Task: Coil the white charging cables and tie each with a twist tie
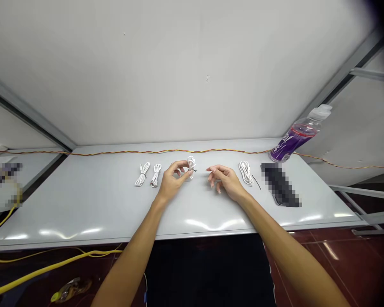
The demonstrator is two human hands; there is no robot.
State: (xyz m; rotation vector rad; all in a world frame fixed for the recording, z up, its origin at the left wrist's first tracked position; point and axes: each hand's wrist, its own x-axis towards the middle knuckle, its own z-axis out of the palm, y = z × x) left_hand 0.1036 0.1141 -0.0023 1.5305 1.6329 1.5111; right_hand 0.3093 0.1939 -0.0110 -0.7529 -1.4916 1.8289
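Note:
My left hand (173, 181) pinches a coiled white cable (191, 164) upright between thumb and fingers, with a thin dark twist tie around its middle. One end of the tie sticks out to the right. My right hand (225, 181) hovers just to the right of that coil, apart from it, its fingers loosely bent and nothing visible in them. Left of my hands lie two white cable bundles, one (142, 174) with a dark tie and another (155, 175) also tied. Beyond my right hand rests a third white cable coil (245, 172), with a loose black twist tie (256, 182) beside it.
A purple-labelled bottle (294, 138) stands at the back right, near a dark, pixelated flat object (281, 185). A twisted red-yellow wire (153, 152) runs along the back of the grey table (92, 204). Yellow cables (51, 270) hang at the lower left.

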